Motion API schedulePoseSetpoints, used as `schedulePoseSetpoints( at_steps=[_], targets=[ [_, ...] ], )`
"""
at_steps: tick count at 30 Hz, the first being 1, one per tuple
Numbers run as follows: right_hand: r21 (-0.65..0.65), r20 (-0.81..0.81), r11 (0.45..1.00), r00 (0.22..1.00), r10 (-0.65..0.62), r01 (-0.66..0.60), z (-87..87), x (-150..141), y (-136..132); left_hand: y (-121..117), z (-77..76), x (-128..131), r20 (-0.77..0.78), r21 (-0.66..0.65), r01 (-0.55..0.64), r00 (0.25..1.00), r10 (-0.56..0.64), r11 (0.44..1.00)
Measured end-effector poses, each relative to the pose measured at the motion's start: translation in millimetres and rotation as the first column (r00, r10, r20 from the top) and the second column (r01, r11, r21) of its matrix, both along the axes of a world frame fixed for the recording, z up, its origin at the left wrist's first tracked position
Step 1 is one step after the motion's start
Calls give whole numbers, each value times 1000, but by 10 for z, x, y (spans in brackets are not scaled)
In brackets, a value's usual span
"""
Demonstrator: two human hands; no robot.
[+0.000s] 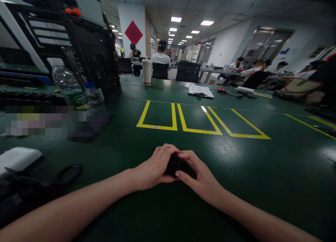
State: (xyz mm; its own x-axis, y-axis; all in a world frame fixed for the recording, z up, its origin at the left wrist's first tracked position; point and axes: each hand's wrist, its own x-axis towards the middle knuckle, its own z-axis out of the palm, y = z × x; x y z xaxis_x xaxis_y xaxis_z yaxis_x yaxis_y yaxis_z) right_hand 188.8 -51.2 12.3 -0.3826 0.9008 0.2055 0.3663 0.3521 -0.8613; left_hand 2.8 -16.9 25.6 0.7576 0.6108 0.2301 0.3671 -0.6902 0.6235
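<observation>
Both my hands rest together on the dark green table [262, 172] near its front edge. My left hand [154, 168] and my right hand [199, 177] are closed around a small black object [173, 164] held between them. Most of the object is hidden by my fingers, so I cannot make out what it is.
Yellow tape rectangles [183, 121] mark the table ahead. A black computer case frame [86, 49], plastic bottles [70, 88] and a white cup [147, 71] stand at left and back. A clipboard [201, 90] and tools [231, 92] lie farther off. Black straps [68, 172] and a white pad [15, 158] lie at left. People sit at distant tables.
</observation>
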Motion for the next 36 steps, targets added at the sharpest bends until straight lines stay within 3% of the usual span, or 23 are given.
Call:
schedulePoseSetpoints(
  at_steps=[6,14,23,31,36],
  targets=[
    [24,-36,1000,999,10,-9,-21,-1,-3,2,-6,4,20,11,-5,1000,5,1000],
    [-117,-84,993,996,0,-9,3,-28,16,7,-27,10,0,9,-21,1000,21,1000],
    [7,-44,1000,999,14,-14,-12,-2,2,3,-14,7,-1,43,7,1000,-7,999],
    [-127,-87,992,996,-6,-5,9,-24,23,0,-23,-8,-1,-1,-12,1000,12,1000],
    [-76,-82,996,996,33,-40,14,-15,10,4,-11,-9,5,8,-1,1000,1,1000]
  ],
)
